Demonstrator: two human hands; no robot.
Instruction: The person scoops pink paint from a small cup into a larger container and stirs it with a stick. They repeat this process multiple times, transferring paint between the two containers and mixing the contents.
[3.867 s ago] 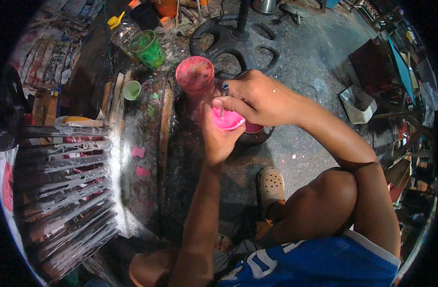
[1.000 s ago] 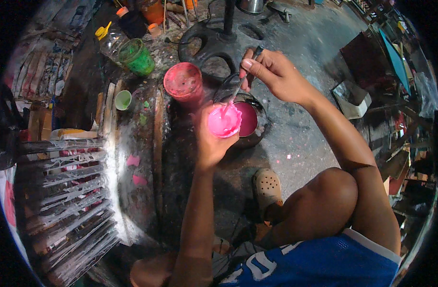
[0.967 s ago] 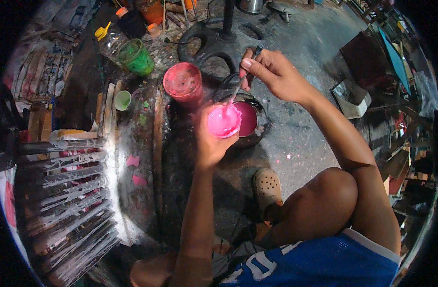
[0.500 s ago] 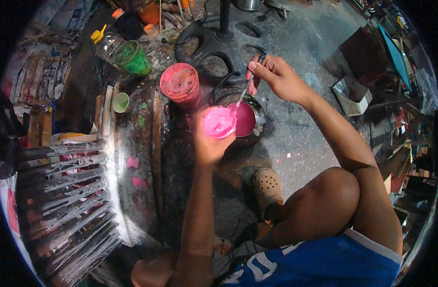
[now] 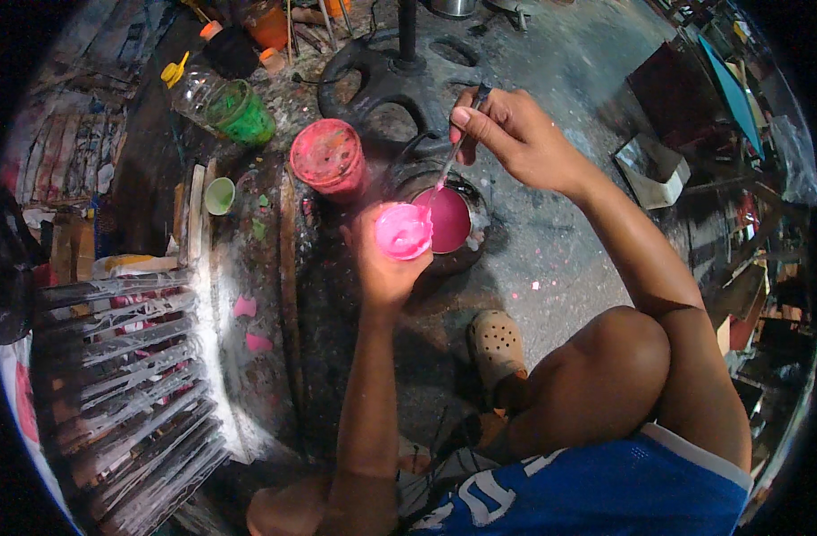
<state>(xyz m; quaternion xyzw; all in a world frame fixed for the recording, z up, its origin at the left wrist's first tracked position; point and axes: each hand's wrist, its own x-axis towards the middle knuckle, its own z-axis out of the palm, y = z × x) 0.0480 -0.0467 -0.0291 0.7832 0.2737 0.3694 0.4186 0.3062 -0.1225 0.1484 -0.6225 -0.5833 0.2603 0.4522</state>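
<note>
Pink paint fills the small cup [image 5: 402, 230] that the left hand [image 5: 383, 268] grips from below, fingers clamped round it, just above a dark bowl [image 5: 447, 220] of pink paint on the floor. Right hand [image 5: 516, 134] fingers pinch a thin brush [image 5: 456, 147], its tip over the bowl. A red-lidded jar [image 5: 328, 159] stands beside it.
</note>
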